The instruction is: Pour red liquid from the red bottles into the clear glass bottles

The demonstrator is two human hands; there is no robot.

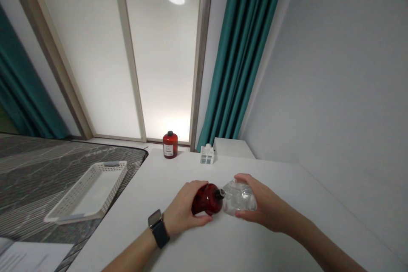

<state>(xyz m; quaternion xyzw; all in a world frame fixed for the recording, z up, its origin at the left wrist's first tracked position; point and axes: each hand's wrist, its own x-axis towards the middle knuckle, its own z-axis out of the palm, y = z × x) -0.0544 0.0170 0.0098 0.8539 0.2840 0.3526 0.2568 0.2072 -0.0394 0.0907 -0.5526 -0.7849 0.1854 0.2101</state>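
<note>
Over the near part of the white table [223,250], work looks partway along: the two vessels are picked up and brought together, but neither is set down. The right hand [259,199] clasps a clear container [237,199] by its sides, thumb and fingers spread around it; the left hand [183,204] grips a dark-red bottle [210,199] tipped sideways, its black neck [219,194] at the clear container's end, touching or just beside it. Whether anything passes between them I cannot tell, so how much remains is unclear. Counted by size: two teal curtains [245,51] beyond the table; one table; one white basket [111,187] to the table's left; two red bottles, the second red bottle [170,144] upright at the table's far edge; one clear container; one house-shaped ornament [207,154], also at the table's far edge; one wristwatch [158,227], on the left wrist above the table.
</note>
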